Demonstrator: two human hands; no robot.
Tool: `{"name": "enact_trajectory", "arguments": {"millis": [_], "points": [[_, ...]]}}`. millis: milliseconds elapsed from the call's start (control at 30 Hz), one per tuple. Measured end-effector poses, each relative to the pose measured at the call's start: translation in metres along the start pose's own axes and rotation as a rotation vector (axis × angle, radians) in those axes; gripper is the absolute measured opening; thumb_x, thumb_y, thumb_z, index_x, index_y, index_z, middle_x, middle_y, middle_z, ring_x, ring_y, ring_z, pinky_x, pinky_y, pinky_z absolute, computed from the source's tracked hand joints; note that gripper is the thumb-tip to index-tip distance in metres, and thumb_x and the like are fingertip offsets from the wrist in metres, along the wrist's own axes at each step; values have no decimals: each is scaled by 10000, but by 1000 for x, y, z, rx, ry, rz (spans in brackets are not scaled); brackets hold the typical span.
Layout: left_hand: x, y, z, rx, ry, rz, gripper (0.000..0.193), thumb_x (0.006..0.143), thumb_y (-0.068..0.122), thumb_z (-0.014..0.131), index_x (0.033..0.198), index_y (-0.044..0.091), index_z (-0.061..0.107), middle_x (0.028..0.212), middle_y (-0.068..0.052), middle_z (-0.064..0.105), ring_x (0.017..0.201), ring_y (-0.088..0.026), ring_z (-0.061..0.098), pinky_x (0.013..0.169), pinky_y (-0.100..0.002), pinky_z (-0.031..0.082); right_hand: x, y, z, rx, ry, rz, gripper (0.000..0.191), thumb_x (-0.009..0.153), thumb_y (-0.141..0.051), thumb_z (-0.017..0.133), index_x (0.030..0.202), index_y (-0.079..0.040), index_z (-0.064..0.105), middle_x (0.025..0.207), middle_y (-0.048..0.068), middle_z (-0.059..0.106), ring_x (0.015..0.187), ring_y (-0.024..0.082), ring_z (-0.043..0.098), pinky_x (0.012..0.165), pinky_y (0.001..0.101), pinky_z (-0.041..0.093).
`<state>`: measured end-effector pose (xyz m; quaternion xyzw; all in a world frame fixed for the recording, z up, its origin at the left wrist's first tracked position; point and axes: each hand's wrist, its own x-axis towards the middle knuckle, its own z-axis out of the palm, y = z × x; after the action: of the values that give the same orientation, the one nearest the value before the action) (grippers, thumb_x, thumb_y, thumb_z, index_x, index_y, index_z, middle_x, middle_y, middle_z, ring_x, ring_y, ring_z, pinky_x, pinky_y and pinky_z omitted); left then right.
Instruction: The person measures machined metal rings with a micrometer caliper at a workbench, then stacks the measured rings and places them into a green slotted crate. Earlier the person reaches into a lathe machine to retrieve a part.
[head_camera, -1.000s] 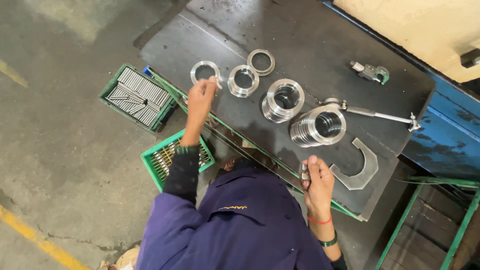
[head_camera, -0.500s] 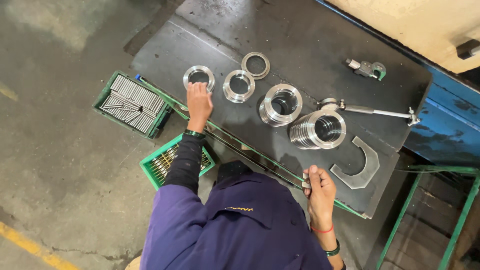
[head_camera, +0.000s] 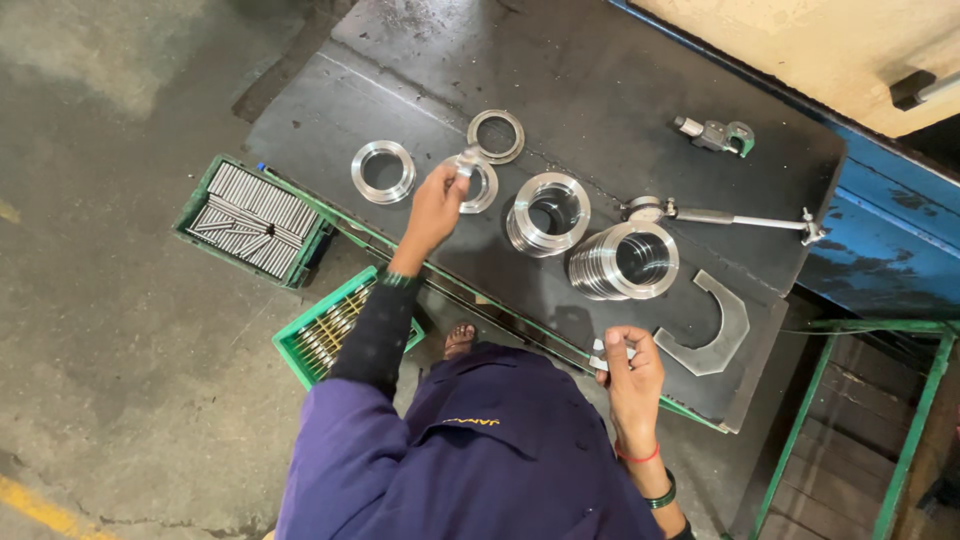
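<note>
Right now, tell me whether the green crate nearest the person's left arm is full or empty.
Partly filled. The green crate holds a layer of thin metal rods lying side by side; the left arm hides part of it.

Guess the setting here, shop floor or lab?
Most likely a machining or metalworking shop floor. Machined steel rings lie on a dark metal-topped bench, green crates of steel rods sit on a stained concrete floor, and a gauge-like tool lies nearby.
</note>
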<state>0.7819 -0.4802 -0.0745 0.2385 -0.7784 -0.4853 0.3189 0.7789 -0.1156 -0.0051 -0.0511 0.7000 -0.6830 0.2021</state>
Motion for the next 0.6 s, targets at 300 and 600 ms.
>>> {"name": "enact_trajectory", "arguments": {"millis": [300,600], "points": [[-111,125,24,-244,-120,-233,394,1042,318,564,786,24,624,610,-29,540,580,-103,454,531,-325,387,39,-54,39,-308,16,-303,250,1009,-238,709,910,-14,660,740,-13,644,566,41,577,500,215,456],[-129,190,24,-116,-271,170,351,1014,247,610,727,46,591,601,-103,532,513,-202,480,487,-350,383,20,-83,28,-549,45,-682,229,989,-179,771,872,-14,662,712,-31,665,559,19,582,513,213,436]]}}
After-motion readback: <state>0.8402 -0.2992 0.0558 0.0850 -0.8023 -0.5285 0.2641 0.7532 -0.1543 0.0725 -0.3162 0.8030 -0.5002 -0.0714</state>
